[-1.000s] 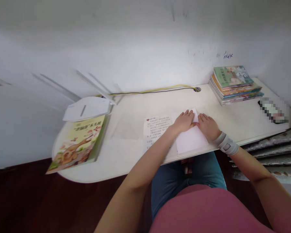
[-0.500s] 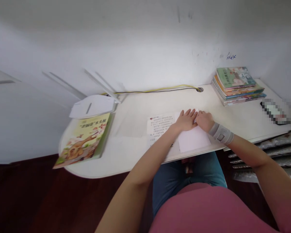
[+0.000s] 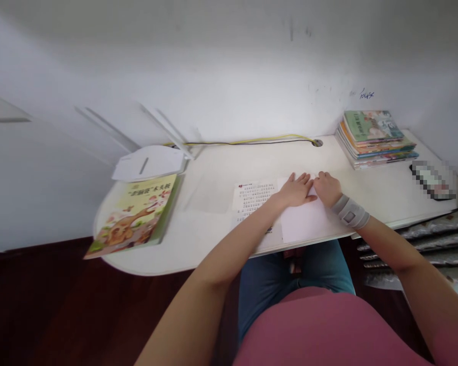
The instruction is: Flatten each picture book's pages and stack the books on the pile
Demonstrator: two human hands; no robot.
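An open booklet (image 3: pixel 303 223) lies at the desk's front edge, its left page printed with lines of text and its right side plain and pale. My left hand (image 3: pixel 296 190) rests flat across the upper part of the pale page, fingers spread. Just to the right, my right hand (image 3: pixel 327 189) is curled closed at that page's upper right edge. Whatever its fingers grip, if anything, is hidden beneath them. A grey band wraps my right wrist.
On the left of the white desk (image 3: pixel 213 239) are a picture-covered book (image 3: pixel 137 216) and a white router (image 3: pixel 150 162). Stacked books (image 3: pixel 376 140) and a blurred-out phone (image 3: pixel 433 180) sit at the right. Cables (image 3: pixel 244 142) run along the wall.
My right hand has slid slightly right, widening the gap from my left hand. The left hand stays flat on the page. The whole view has shifted a little.
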